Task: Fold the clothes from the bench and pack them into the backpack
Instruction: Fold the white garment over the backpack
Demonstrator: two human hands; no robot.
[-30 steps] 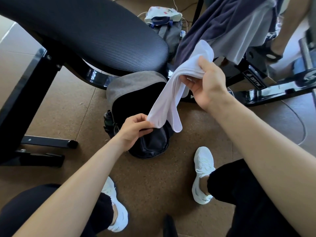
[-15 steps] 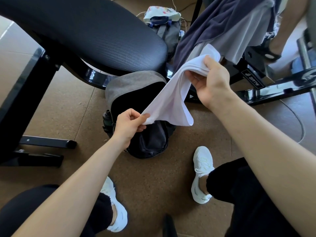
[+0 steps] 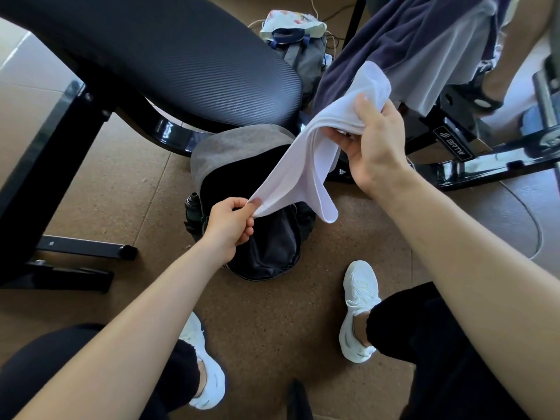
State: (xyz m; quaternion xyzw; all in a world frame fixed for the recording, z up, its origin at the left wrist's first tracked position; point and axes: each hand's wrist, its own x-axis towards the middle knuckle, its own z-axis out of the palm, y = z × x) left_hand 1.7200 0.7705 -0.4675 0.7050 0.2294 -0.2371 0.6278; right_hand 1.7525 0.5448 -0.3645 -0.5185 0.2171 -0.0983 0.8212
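Cloth, white and soft, stretched slantwise in the air between two hands, above the open backpack and clear of the floor. Lower corner of the cloth pinched by the left hand, low and near, between thumb and curled fingers. Upper part bunched in the right hand, higher and farther right, fingers curled round it from below, thumb on top, a loose end poking out beyond the thumb. Slack fold hanging from the middle of the cloth, down beside the right edge of the backpack; touching or not, impossible to tell. Backpack on the brown floor between the two arms, mouth toward the near side, dark lining showing, grey flap thrown back on the far side, just under the end of the black padded bench on the left. Dark bottle upright in the left side pocket of the backpack. Far right, more clothes draped over a black metal frame: a dark blue garment and a pale grey garment overlapping it. Farther back, between bench and clothes, a second grey bag with pale printed fabric on top. Near, two white shoes flat on the floor, left shoe and right shoe, black trouser legs above them. Thin cable curving over the floor at the right edge.
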